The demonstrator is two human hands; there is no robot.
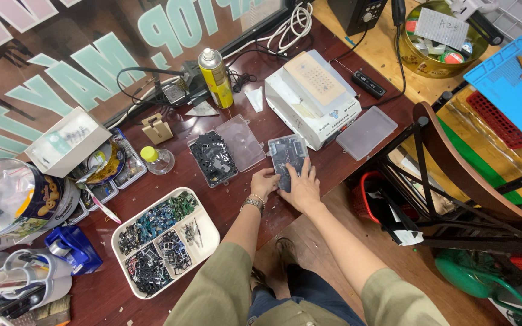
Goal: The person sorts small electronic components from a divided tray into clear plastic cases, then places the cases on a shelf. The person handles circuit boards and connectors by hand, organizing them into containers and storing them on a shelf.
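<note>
Left hand (263,182), bracelet at the wrist, rests curled against the near left edge of a small clear plastic case (287,158); fingers bent onto its side, gripping lightly. Right hand (302,188) lies flat, fingers spread, over the case's near right corner, pressing it down onto the dark red tabletop (212,208). The case sits at the table's front edge, between an open clear box of black parts (214,158) to its left and a loose clear lid (367,133) to its right; a white carton (312,99) lies just behind.

Judgement: the case looks to be getting steadied or shut. Done well, the pressure stays even across both near corners, the case flat on the wood, kept back from the table edge so its small dark contents do not spill. White sorting tray (164,241) stands near, to the left.
</note>
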